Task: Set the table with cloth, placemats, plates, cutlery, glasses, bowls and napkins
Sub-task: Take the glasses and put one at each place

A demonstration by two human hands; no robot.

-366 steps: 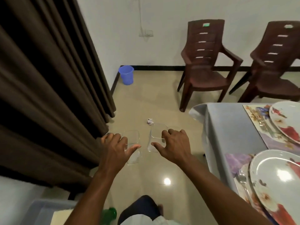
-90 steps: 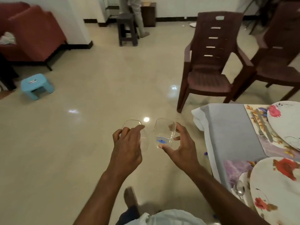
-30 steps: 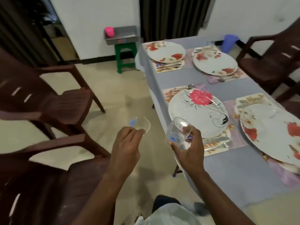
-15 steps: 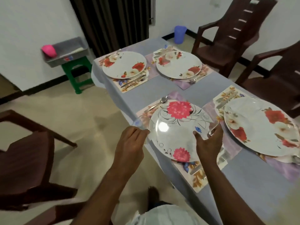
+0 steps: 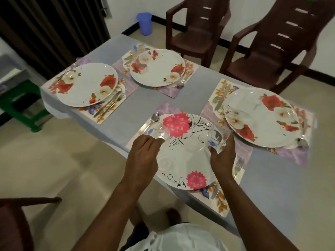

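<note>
We are gripping one clear glass in each hand, two glasses in all. Our left hand [image 5: 143, 156] is curling its fingers round the left glass [image 5: 157, 131], which is tilting over the left rim of the nearest plate [image 5: 183, 151]. Our right hand [image 5: 222, 156] is pinching the right glass [image 5: 216, 137], which is hovering over that plate's right rim; a small blue mark is showing on each glass.

We are counting four plates on the table. The nearest is bearing pink flowers; the other three, the right plate [image 5: 261, 117], the far left plate [image 5: 87, 85] and the far right plate [image 5: 157, 67], are bearing red and white ones. Each plate is sitting on its own floral placemat, so four placemats, and all are lying on one grey tablecloth [image 5: 150, 100].

Of cutlery we are making out a spoon [image 5: 155, 117] just beyond the left glass, a fork [image 5: 237, 166] beside our right hand, a knife [image 5: 215, 192] at the near placemat's edge, and more pieces by the other plates, too blurred to count. Something clear seems to be resting near the far right plate, though we cannot tell what.

Around the table we are seeing two brown chairs [image 5: 282, 42] on the far side, one blue bin [image 5: 144, 23] by the wall and one green stool [image 5: 23, 104] to the left.
</note>
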